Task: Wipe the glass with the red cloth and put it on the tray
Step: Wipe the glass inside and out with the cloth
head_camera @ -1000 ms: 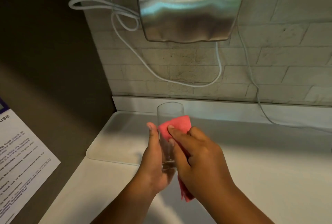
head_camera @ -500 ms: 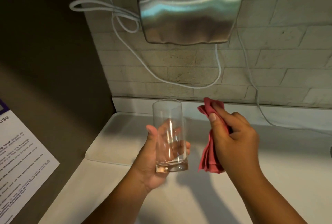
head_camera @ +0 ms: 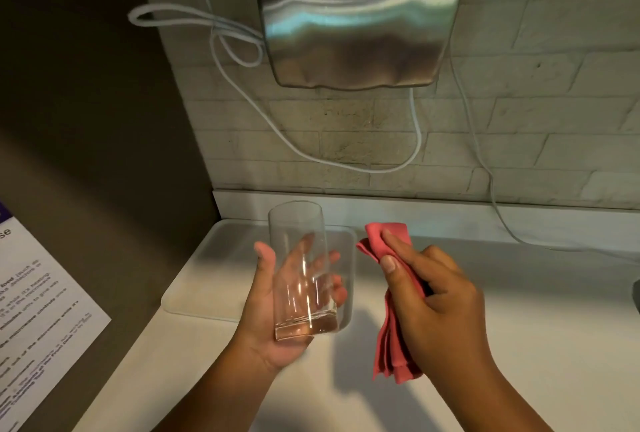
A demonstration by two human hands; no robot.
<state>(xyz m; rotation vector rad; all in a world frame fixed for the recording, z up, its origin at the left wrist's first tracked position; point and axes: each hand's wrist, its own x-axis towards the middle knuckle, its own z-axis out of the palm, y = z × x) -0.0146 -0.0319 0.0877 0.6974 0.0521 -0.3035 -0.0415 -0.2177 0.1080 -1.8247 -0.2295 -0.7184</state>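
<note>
A tall clear glass [head_camera: 300, 251] is held nearly upright in my left hand [head_camera: 273, 321], whose fingers wrap its lower half from behind. It hangs above the near right corner of a flat white tray [head_camera: 207, 279] on the counter. To the right, my right hand [head_camera: 436, 307] grips a folded red cloth [head_camera: 391, 338], thumb and forefinger pinching its top; the rest dangles below the palm. Cloth and glass are apart, with a small gap between them.
A steel hand dryer [head_camera: 356, 16] hangs on the brick wall above, with white cables [head_camera: 415, 141] looping down to the counter's back edge. A dark wall [head_camera: 86, 120] stands left of the tray, with a printed notice [head_camera: 38, 321] on it. White counter [head_camera: 536, 310] extends right.
One second ago the cloth was pressed against the glass. My right hand has pulled it away to the right, and my left hand has lowered the glass slightly over the tray's corner.
</note>
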